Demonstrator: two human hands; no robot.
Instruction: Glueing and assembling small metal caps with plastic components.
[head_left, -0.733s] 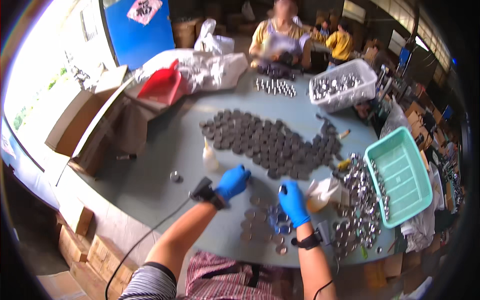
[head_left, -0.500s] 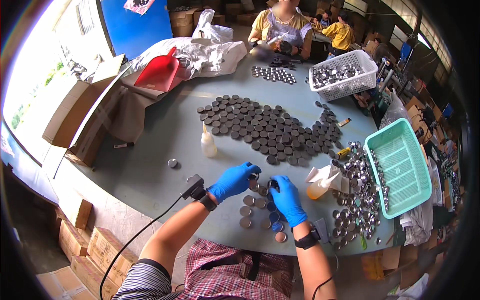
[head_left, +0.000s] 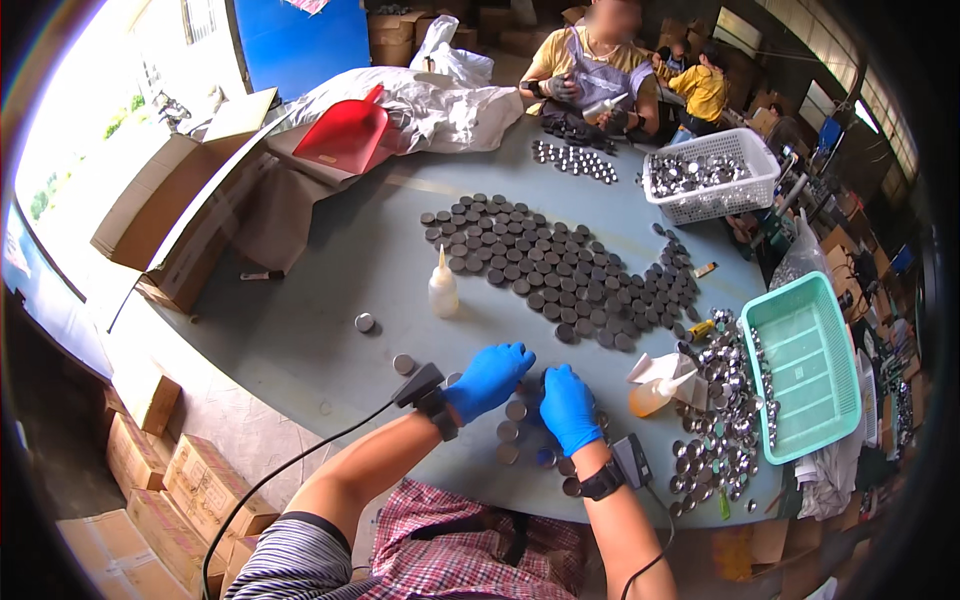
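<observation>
My left hand (head_left: 488,381), in a blue glove, is closed over the near part of the table, fingers curled downward. Whatever it may hold is hidden beneath the fingers. Just to its right, my right hand (head_left: 569,410), also gloved in blue, has its fingers pinched together; a small dark bit shows at the tips, too little to name. Several round metal discs (head_left: 508,431) lie in short rows under and between my hands. Beyond them spreads a large group of dark round discs (head_left: 540,262). A clear squeeze bottle (head_left: 443,292) with a pointed tip stands upright behind my left hand.
An orange-filled squeeze bottle (head_left: 650,398) leans by white paper on the right. Beside it are heaped shiny metal caps (head_left: 722,400) and a green basket (head_left: 848,385). Farther off are a white basket (head_left: 712,207), a red dustpan (head_left: 345,135) and a co-worker (head_left: 595,65) holding a bottle.
The whole view has shifted slightly. My right hand has moved left, closer to my left hand, which has drawn a little toward me. The co-worker's hands have moved apart.
</observation>
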